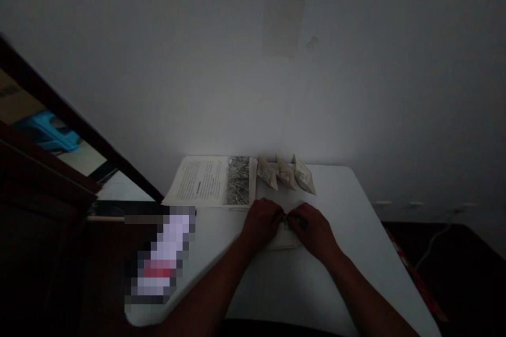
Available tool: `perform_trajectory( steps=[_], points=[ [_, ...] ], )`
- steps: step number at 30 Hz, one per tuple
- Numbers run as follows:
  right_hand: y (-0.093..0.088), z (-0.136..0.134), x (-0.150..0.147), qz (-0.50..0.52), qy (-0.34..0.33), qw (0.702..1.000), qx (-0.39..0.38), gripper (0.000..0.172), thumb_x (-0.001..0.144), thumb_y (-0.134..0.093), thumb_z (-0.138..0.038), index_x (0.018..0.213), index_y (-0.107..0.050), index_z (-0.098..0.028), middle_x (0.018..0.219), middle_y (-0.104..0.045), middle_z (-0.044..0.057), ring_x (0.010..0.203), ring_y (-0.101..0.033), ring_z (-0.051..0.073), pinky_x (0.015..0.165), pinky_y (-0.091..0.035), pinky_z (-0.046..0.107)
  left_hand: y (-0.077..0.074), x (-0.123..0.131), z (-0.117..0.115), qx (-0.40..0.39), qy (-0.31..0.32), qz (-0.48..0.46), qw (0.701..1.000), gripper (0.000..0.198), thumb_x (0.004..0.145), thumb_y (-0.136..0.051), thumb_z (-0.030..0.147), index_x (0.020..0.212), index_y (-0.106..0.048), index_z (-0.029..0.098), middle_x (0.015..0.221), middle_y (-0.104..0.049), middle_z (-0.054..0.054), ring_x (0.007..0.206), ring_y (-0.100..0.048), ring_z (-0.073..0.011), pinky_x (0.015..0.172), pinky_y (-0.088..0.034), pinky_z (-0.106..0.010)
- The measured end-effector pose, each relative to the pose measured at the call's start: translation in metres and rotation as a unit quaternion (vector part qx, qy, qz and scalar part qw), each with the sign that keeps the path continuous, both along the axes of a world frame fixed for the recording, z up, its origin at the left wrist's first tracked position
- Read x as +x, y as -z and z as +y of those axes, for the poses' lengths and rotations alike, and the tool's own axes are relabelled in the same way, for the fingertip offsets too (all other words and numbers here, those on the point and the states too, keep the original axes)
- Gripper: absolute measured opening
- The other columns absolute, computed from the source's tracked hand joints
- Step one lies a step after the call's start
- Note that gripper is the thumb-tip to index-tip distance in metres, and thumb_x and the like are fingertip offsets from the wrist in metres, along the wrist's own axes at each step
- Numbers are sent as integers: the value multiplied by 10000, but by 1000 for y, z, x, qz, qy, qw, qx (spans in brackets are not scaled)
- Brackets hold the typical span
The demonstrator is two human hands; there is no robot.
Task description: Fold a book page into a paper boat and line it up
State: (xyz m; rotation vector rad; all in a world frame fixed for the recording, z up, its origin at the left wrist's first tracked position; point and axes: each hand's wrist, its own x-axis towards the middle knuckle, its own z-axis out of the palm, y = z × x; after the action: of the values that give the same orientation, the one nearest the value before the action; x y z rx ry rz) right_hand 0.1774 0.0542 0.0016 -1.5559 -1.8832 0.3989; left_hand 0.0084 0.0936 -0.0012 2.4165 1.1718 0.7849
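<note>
My left hand point(263, 222) and my right hand point(312, 228) rest together on a white table point(348, 253), their fingertips meeting over a folded sheet of paper point(282, 242). Both hands have curled fingers pressing or pinching that paper. Just beyond them stand three folded paper shapes point(285, 172) in a row, made of printed pages. To their left lies an open book point(213, 181) with text and a dark picture on its page.
A plain wall rises right behind the table. A pixelated object point(164, 255) lies on the table's left part. Dark wooden furniture point(47, 200) stands at the left, with a blue plastic item point(49, 131) behind it. A cable point(432, 242) runs along the floor at the right.
</note>
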Motion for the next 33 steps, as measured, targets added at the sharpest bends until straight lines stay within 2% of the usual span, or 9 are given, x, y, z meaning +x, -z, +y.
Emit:
perform_trajectory(
  steps=[8,13,19,23,28,33],
  points=[
    [2,-2,14,160,40,986,-29,270,847,-504,-400,888,-666,-188,858,-699,63,772,-648,197,700,-508,303,-1,-7,0,-72,-49,-94,992,68,787,-580,198,835,-621,172,808,-646,-24,751,-568,-160,726,-429,-284],
    [6,-2,20,242,50,967,-61,286,759,-625,-410,913,-679,-175,834,-726,72,739,-680,211,671,-550,314,-4,-11,1,-117,-57,-155,979,87,818,-526,220,851,-594,178,772,-648,0,709,-597,-131,672,-462,-239],
    [6,-4,17,282,42,955,-80,218,638,-730,-351,792,-713,-198,830,-732,66,783,-688,244,739,-560,366,-8,-10,1,-140,-71,-202,967,123,813,-548,256,896,-593,177,809,-661,-13,739,-617,-139,693,-482,-251],
    [10,-3,17,306,67,947,-75,234,624,-740,-355,791,-712,-193,842,-731,78,795,-688,251,724,-565,369,-7,-8,0,-147,-72,-220,962,232,808,-570,269,1019,-563,175,829,-654,-16,726,-614,-131,693,-490,-253],
    [10,-2,18,339,107,933,-59,282,601,-756,-381,794,-697,-184,854,-729,79,822,-684,251,747,-561,372,-6,-11,0,-160,-60,-232,958,293,793,-578,232,1075,-535,166,899,-648,-31,708,-606,-115,686,-491,-247],
    [9,-2,18,355,135,923,-66,311,598,-763,-393,804,-698,-170,811,-730,93,743,-684,247,594,-568,330,-7,-14,-1,-167,-52,-235,956,287,792,-571,225,1071,-540,171,824,-633,-15,743,-608,-126,721,-490,-262]
  ],
)
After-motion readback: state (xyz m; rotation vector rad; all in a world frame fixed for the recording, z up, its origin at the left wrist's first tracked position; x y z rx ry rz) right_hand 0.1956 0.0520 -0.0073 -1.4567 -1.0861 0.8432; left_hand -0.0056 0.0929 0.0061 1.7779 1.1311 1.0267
